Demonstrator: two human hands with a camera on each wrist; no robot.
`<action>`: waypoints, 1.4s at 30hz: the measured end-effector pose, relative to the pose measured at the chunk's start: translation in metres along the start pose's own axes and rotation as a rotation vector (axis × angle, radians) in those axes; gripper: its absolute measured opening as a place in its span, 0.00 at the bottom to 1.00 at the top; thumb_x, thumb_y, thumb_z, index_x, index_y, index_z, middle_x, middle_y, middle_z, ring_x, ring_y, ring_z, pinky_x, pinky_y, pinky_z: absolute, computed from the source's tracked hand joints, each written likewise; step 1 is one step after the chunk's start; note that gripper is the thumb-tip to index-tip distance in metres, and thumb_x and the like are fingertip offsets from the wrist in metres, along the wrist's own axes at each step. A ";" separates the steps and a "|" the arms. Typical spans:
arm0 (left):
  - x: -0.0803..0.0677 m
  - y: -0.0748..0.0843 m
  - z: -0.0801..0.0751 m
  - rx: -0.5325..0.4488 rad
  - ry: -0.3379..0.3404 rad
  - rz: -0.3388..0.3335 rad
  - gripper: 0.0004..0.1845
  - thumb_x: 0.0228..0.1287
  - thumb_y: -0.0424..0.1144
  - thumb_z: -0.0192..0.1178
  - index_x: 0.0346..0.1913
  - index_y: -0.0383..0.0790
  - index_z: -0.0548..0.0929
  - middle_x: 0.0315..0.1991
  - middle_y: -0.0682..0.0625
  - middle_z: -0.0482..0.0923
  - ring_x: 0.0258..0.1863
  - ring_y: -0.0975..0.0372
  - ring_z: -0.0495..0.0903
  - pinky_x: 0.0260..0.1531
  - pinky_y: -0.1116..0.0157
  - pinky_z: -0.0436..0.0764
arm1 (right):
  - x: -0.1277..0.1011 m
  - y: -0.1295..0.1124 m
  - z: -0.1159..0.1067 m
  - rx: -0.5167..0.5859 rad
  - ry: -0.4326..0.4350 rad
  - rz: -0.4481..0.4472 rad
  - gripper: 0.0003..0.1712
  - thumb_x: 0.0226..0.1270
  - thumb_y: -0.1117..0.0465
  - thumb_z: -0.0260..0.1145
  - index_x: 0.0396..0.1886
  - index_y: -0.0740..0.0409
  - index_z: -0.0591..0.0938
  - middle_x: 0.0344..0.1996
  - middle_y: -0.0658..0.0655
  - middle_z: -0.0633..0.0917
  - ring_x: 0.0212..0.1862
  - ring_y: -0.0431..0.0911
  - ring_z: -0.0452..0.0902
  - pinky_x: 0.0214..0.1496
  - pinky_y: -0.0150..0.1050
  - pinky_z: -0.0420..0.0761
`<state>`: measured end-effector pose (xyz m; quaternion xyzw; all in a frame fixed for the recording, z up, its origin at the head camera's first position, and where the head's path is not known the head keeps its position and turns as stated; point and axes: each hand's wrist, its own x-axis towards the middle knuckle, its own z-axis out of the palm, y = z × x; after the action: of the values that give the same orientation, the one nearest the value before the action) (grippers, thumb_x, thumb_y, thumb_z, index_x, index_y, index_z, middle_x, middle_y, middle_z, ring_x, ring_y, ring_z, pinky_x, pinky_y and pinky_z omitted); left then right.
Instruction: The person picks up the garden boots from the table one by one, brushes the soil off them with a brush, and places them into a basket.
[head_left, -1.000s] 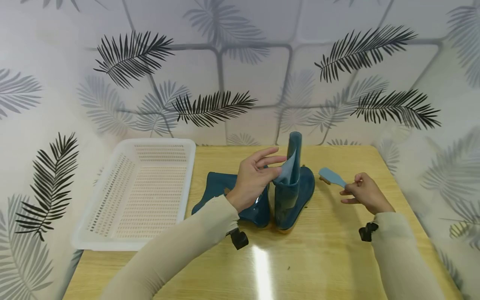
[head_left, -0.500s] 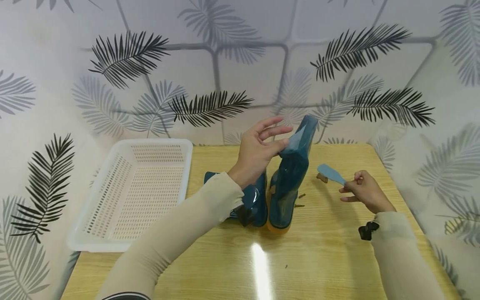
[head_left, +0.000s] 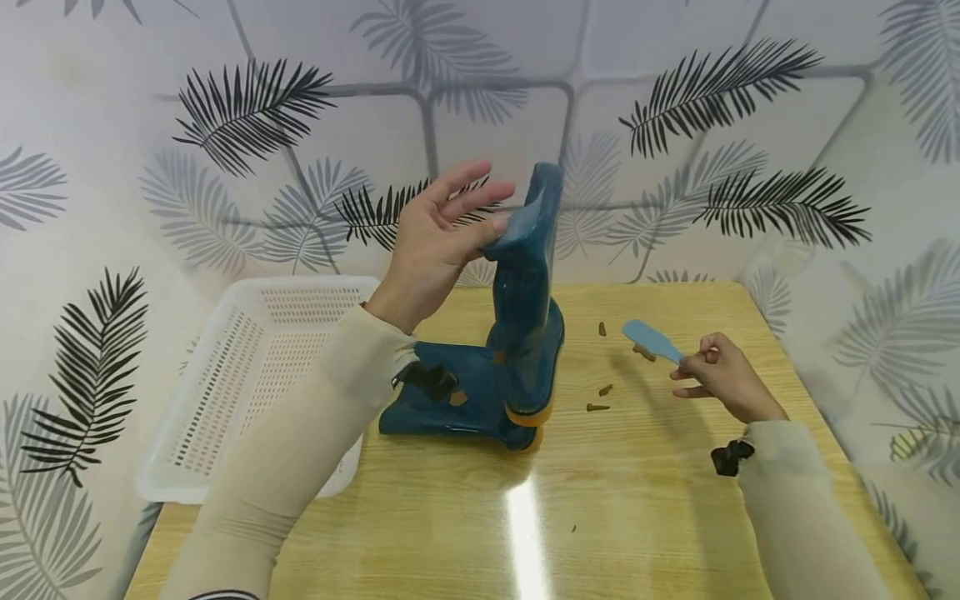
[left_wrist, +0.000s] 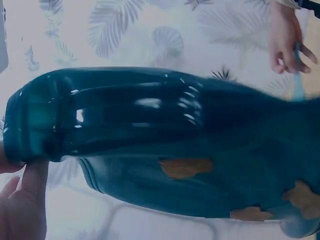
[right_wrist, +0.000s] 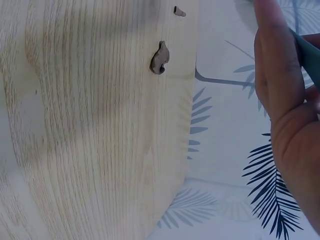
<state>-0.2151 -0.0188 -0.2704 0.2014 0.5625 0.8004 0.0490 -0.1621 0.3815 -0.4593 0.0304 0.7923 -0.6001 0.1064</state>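
Observation:
My left hand pinches the top rim of a teal rain boot with an orange sole, its shaft upright and its toe pointing away from me. A second teal rain boot lies on its side on the table, partly covered by the first in the head view. Brown patches show on the lying boot in the left wrist view. At the right, my right hand grips the handle of a light blue tool with a flat, paddle-shaped head, held over the table beside a brown lump.
A white perforated basket stands at the table's left side. Several brown bits lie on the wooden table between the boots and my right hand. Behind the table rises a leaf-patterned wall covering.
My left hand has lifted the upright boot and carried it left, in front of the lying one. More brown bits now show on the table. My right hand has barely moved.

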 end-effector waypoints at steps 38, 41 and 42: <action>-0.076 -0.034 -0.070 0.018 0.267 0.022 0.20 0.63 0.16 0.58 0.55 0.33 0.79 0.51 0.47 0.82 0.21 0.67 0.79 0.30 0.72 0.80 | 0.008 -0.004 0.046 0.278 -0.099 -0.146 0.17 0.75 0.69 0.59 0.45 0.62 0.57 0.40 0.57 0.75 0.44 0.45 0.85 0.47 0.47 0.84; -0.077 -0.035 -0.072 0.026 0.281 0.019 0.19 0.63 0.16 0.58 0.55 0.33 0.78 0.51 0.47 0.82 0.26 0.67 0.82 0.30 0.72 0.80 | 0.009 -0.004 0.047 0.275 -0.099 -0.144 0.17 0.75 0.68 0.59 0.44 0.61 0.57 0.39 0.56 0.76 0.44 0.45 0.85 0.47 0.48 0.84; -0.077 -0.035 -0.072 0.037 0.282 0.024 0.19 0.63 0.17 0.57 0.55 0.33 0.78 0.51 0.47 0.82 0.28 0.67 0.83 0.31 0.73 0.80 | 0.010 -0.003 0.048 0.275 -0.101 -0.144 0.16 0.75 0.68 0.59 0.44 0.61 0.58 0.39 0.56 0.76 0.44 0.45 0.85 0.47 0.48 0.84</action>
<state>-0.1766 -0.0933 -0.3435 0.0942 0.5759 0.8109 -0.0438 -0.1659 0.3342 -0.4704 -0.0423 0.6963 -0.7098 0.0975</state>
